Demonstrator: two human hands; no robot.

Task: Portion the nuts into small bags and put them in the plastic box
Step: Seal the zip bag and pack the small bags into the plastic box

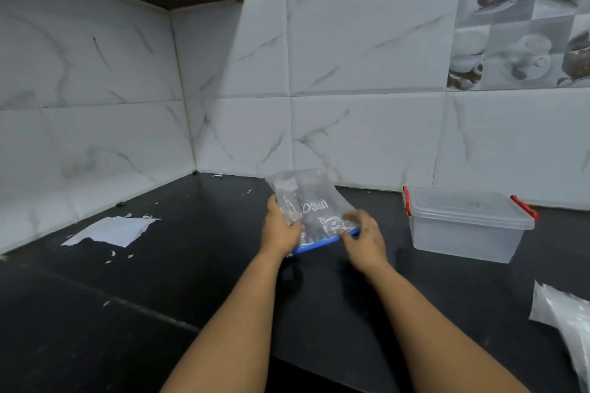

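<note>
While both hands [319, 233] pinch it, the bag [314, 207] hangs inverted, its blue zip edge lowest.

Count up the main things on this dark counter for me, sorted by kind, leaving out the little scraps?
Clear zip bag with blue seal, held by left hand and right hand: 1
Lidded plastic box with red clips: 1
White paper sheet: 1
Clear plastic bag at the right edge: 1
Total: 4
</note>
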